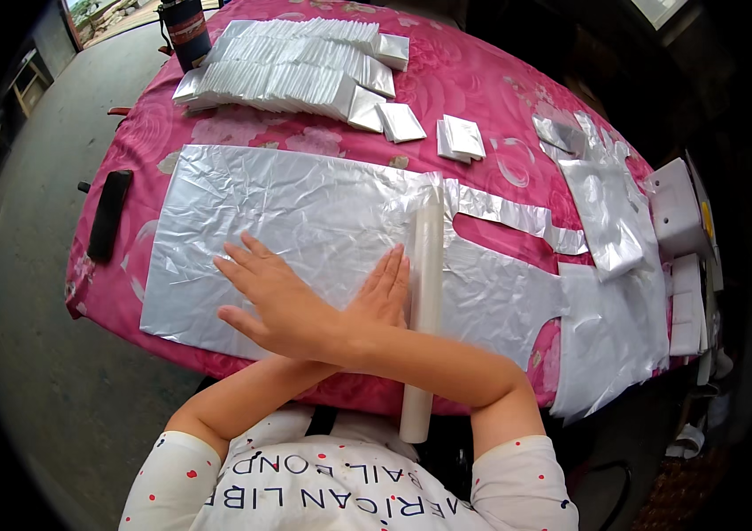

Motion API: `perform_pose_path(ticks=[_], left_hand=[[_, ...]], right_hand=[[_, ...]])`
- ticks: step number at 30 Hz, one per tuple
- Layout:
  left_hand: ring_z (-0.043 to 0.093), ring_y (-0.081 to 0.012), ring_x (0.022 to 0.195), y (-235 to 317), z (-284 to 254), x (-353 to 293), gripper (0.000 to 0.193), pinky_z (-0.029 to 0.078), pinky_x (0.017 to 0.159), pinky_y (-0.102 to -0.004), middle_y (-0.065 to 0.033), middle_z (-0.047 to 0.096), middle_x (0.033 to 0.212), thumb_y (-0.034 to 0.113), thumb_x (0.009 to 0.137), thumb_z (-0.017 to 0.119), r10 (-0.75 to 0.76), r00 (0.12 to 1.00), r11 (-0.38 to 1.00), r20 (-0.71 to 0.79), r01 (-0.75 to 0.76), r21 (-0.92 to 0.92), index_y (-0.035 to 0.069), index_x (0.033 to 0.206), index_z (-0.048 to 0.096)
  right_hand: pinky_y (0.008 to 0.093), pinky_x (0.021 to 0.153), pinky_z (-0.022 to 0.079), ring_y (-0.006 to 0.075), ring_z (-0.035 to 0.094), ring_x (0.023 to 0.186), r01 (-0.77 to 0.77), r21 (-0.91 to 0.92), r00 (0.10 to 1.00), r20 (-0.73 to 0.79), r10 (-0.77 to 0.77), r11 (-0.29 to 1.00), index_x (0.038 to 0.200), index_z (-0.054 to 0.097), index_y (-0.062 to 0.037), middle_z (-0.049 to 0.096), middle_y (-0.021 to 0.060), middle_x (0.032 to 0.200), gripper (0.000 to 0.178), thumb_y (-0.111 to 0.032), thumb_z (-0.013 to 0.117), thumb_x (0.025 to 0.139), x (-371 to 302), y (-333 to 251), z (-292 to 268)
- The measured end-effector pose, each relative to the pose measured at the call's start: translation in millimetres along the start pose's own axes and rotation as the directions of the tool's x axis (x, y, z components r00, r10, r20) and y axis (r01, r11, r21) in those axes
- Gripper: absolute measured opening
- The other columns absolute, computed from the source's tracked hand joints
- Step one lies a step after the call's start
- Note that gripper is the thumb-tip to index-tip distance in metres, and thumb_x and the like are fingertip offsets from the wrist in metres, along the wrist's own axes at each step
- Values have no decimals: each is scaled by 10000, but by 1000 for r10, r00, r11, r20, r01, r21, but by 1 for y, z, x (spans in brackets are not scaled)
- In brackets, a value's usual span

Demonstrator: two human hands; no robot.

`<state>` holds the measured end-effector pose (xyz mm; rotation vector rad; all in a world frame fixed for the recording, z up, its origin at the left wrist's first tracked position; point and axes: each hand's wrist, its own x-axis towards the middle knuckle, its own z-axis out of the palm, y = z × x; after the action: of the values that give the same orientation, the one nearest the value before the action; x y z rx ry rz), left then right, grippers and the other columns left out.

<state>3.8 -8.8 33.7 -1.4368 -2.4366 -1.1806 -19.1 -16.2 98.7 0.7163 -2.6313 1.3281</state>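
Silvery flat plastic bag [305,203] lying on pink floral tablecloth [154,142]. Pale translucent tube [427,274] lying across bag. Left hand [383,296] resting on bag, fingers together; right hand [269,301] crossing above bag, fingers apart, contact unclear. Folded silvery-white packets [287,80] sitting beyond bag.

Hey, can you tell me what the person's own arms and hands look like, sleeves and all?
Both the left hand and the right hand are bare, with no gloves, watch or bracelet visible. The forearms are uncovered too. The short white sleeves carry scattered small red and dark spots.
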Motion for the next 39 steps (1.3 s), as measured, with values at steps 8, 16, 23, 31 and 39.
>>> perform_pose_path(ticks=[8,16,23,31,39], left_hand=[[443,-232,1193,-39,-15,93,491,348,1014,-324,-170,430,1299,278,944,369,-526,770,-69,361,385,-920,-78,1282,349],[506,-220,1119,-55,-14,111,474,421,943,-320,-165,492,1223,295,938,431,-544,625,-168,559,572,-803,-72,1236,398],[565,-192,1052,-69,-93,61,353,453,892,-281,-125,570,1142,187,929,460,-563,811,387,157,427,-817,-19,1215,461],[579,-156,985,-104,-196,-105,316,459,837,-263,-108,582,1118,155,943,436,-740,672,464,0,511,-723,1,1216,473],[567,-124,946,-58,-217,-214,328,452,825,-252,-94,557,1138,85,920,460,-820,565,499,-94,623,-603,-22,1230,457]], right_hand=[[409,980,369,332,459,1179,-182,-328,943,-327,69,927,1142,565,-34,534,128,1227,347,-188,586,832,-163,35,-108],[421,1042,286,320,366,1268,-116,-430,993,-31,114,895,1264,472,-52,406,129,1364,522,-400,488,876,-188,54,-116],[444,1105,122,295,202,1359,61,-459,981,191,32,887,1323,421,-69,333,104,1424,667,-564,335,883,-109,44,-61],[434,979,360,324,436,1194,466,211,835,216,-506,859,1198,495,-18,494,169,1251,491,-391,497,879,-14,-20,10],[441,1061,236,291,348,1278,379,-315,922,213,-324,870,1210,520,-37,471,141,1287,481,-371,494,866,63,57,32]])
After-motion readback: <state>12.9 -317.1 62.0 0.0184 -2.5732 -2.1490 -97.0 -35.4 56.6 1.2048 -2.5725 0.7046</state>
